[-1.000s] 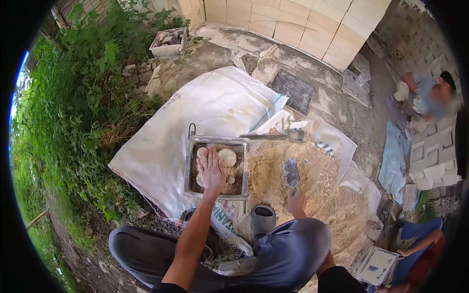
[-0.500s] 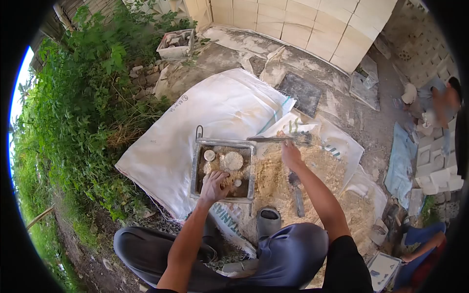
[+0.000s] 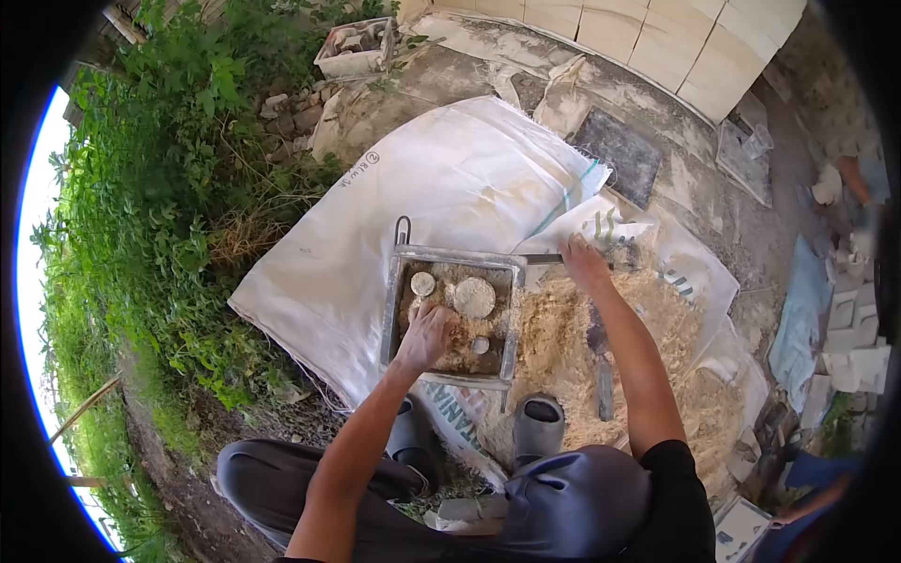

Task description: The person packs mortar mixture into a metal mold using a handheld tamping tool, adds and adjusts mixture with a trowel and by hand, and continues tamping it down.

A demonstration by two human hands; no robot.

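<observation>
A rectangular metal-framed box [image 3: 388,319] holds packed sand with pale round pieces set in it. My left hand [image 3: 429,335] reaches inside, fingers bunched down against the sand beside a large pale disc [image 3: 475,297]. Whatever lies under those fingertips is hidden. A smaller disc [image 3: 422,283] lies just above the hand, and a small round piece [image 3: 481,345] to its right. Beyond the box's upper right corner, my right hand [image 3: 584,263] is closed around the end of a dark flat strip [image 3: 542,258]. The strip's left end meets the box's edge.
A heap of tan sand [image 3: 554,328] spreads right of the box, with a trowel [image 3: 604,385] on it. White sacks [image 3: 375,216] lie underneath. A dark slab [image 3: 618,155] rests behind. Another person's arm [image 3: 812,505] shows at lower right.
The view has shifted, so the box appears farther right. My left hand's fingers have drawn together on the sand. The right hand remains on the strip, slightly closer to the box.
</observation>
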